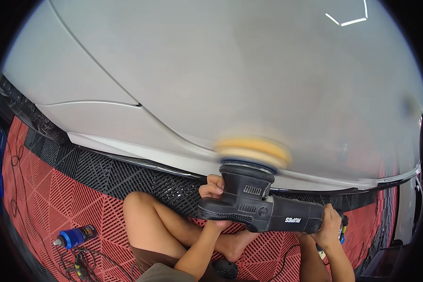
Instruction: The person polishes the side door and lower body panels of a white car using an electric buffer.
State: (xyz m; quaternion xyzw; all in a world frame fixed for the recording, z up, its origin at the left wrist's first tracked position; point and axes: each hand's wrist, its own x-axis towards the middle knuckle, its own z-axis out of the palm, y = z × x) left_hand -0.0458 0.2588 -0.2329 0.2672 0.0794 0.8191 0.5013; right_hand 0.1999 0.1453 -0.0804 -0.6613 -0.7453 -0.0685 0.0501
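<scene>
Both my hands hold a black Rupes dual-action polisher (238, 201) against the car's lower side. My left hand (211, 187) wraps the front grip by the polisher's head, partly hidden behind the tool. At the rear end of the body, my right hand (327, 225) is closed around the housing. The yellow foam pad (252, 149) is blurred, as if spinning. It meets the light grey door panel (268, 88) just above the white sill (183, 162). Exactly how much of the pad touches the paint cannot be told.
Red and black grated floor tiles (74, 190) lie under me. A blue bottle (75, 237) rests on its side at the left, near tangled black cables (79, 266). A wheel (31, 112) is at far left. My bent knee (139, 201) stands close below the car.
</scene>
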